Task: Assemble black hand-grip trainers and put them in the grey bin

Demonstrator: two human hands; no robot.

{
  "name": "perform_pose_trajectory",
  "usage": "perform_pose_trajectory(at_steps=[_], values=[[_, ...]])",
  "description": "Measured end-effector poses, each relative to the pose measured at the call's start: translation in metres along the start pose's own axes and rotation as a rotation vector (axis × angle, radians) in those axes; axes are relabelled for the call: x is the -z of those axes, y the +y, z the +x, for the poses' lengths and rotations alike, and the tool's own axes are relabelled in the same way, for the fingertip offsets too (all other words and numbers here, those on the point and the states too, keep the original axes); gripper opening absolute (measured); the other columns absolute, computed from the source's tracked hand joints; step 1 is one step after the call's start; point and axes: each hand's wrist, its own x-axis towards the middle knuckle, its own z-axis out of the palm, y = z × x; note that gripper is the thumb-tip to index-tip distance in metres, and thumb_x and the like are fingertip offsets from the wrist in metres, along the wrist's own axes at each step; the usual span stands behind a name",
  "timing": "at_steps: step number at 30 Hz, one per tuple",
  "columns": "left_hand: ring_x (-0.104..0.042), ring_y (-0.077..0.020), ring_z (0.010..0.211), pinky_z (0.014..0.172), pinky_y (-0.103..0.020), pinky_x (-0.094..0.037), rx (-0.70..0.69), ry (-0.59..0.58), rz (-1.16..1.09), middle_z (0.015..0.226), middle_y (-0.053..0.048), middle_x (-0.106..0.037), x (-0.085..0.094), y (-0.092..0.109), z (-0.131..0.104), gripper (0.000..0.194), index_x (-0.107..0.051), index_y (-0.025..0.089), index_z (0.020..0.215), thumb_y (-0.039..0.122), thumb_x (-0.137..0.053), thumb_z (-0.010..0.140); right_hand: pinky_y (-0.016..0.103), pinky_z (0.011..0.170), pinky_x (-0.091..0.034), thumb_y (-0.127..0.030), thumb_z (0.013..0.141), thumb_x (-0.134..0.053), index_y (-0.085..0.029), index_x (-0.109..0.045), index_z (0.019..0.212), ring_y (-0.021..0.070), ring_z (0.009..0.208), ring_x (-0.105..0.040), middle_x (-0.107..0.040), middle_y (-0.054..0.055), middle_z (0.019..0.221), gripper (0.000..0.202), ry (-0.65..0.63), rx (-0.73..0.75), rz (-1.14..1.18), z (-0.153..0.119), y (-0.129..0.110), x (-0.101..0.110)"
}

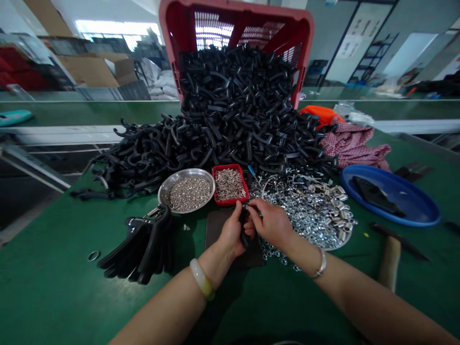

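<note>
My left hand (232, 235) is curled around a black handle (246, 238), which sits at the centre of my dial, mostly hidden by my fingers. My right hand (271, 220) is narrow, thumb and fingertips drawn together at the handle's upper end; I cannot tell whether they pinch the handle itself or a small piece on it. Both hands are over a dark flat pad (213, 227) on the green table (64, 297).

At 11 o'clock from my hands, just beyond them, is a red tray (224, 203) full of small metal pins. A steel bowl (163, 195) of little metal parts is next to it at 10. Between 2 and 3 o'clock, near my right hand, spreads a pile of shiny metal pieces (309, 215). At about 9 lies a bundle of black handles with metal fittings (147, 244), and farther out a loose metal ring (94, 256).

At 12 o'clock a large heap of black pieces (233, 120) spills from a tipped red crate (305, 57). A checked cloth (355, 146) lies crumpled near 2, and a wooden-handled hammer (390, 261) between 3 and 4.
</note>
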Motion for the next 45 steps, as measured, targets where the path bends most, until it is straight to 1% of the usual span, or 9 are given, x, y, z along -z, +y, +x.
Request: perform_pose_trajectory(at_steps=[5,13,15,19,23,26,32,38,45], values=[[-0.03,0.0008,0.034,0.031,-0.008,-0.025,-0.04,0.043,0.08,0.049,0.008,-0.037,0.001,0.003,-0.001,0.037,-0.049,0.014,0.071,0.049,-0.062,0.071,0.028,0.064,-0.042,-0.026,0.089,-0.035,-0.016,-0.052,0.108,0.0197,0.076,-0.06,-0.065,0.011,0.092,0.028,-0.101,0.039,-0.215,-0.003,-0.002,0.003],[-0.032,0.0025,0.034,0.029,-0.008,-0.024,-0.038,0.099,0.132,0.055,0.007,-0.045,0.009,0.002,0.003,0.027,-0.052,0.013,0.074,0.033,-0.069,0.069,0.029,0.076,-0.042,-0.027,0.08,-0.052,-0.016,-0.057,0.102,0.0186,0.089,-0.056,-0.063,0.007,0.095,0.025,-0.324,0.217,-0.039,0.014,0.013,0.018],[-0.031,0.0031,0.033,0.029,-0.007,-0.023,-0.014,0.091,0.077,0.06,0.005,-0.05,0.009,0.008,0.002,0.024,-0.052,0.012,0.075,0.033,-0.064,0.075,0.03,0.081,-0.042,-0.032,0.082,-0.051,-0.017,-0.055,0.111,0.0181,0.094,-0.055,-0.061,0.008,0.105,0.033,-0.308,0.228,-0.014,0.024,0.04,0.03],[-0.031,0.003,0.034,0.029,-0.008,-0.024,0.094,0.001,-0.061,0.064,0.005,-0.051,0.012,0.017,-0.003,0.028,-0.049,0.013,0.074,0.038,-0.059,0.078,0.037,0.076,-0.042,-0.025,0.082,-0.049,-0.009,-0.063,0.097,0.0243,0.091,-0.057,-0.062,0.018,0.099,0.026,-0.105,-0.273,-0.337,0.048,0.124,0.06],[-0.032,0.0024,0.037,0.032,-0.009,-0.027,0.155,-0.132,-0.163,0.064,0.005,-0.049,0.017,0.019,-0.007,0.031,-0.049,0.012,0.077,0.042,-0.056,0.079,0.032,0.068,-0.044,-0.021,0.076,-0.056,-0.01,-0.068,0.082,0.0205,0.077,-0.061,-0.066,0.013,0.083,0.017,-0.221,-0.283,-0.279,0.053,0.192,0.073],[-0.032,0.002,0.038,0.033,-0.009,-0.028,0.126,-0.192,-0.177,0.065,0.005,-0.048,0.02,0.019,-0.011,0.031,-0.05,0.012,0.078,0.043,-0.057,0.078,0.031,0.068,-0.043,-0.026,0.076,-0.056,-0.01,-0.067,0.088,0.0207,0.078,-0.061,-0.066,0.013,0.085,0.023,-0.229,-0.248,-0.256,0.045,0.204,0.076],[-0.033,0.0018,0.04,0.035,-0.009,-0.029,0.035,-0.239,-0.173,0.069,0.005,-0.049,0.022,0.019,-0.015,0.027,-0.051,0.015,0.084,0.039,-0.059,0.078,0.033,0.063,-0.045,-0.031,0.074,-0.059,-0.014,-0.064,0.086,0.0213,0.074,-0.059,-0.062,0.009,0.077,0.021,0.12,-0.145,-0.215,0.023,0.123,0.079],[-0.033,0.0023,0.04,0.034,-0.008,-0.029,0.026,-0.229,-0.148,0.069,0.004,-0.049,0.023,0.016,-0.013,0.031,-0.052,0.013,0.082,0.042,-0.06,0.076,0.023,0.056,-0.05,-0.03,0.075,-0.061,-0.019,-0.06,0.086,0.0119,0.067,-0.058,-0.059,0.002,0.082,0.015,0.083,0.099,0.417,0.0,0.003,0.052],[-0.028,-0.0013,0.037,0.036,-0.013,-0.029,-0.061,-0.207,0.094,0.048,0.008,-0.037,0.032,0.012,-0.022,0.058,-0.054,0.014,0.075,0.069,-0.056,0.058,0.031,0.071,-0.05,-0.018,0.083,-0.05,-0.013,-0.06,0.097,0.0179,0.084,-0.058,-0.062,0.009,0.092,0.018,0.139,0.415,0.146,-0.01,-0.032,0.031]])
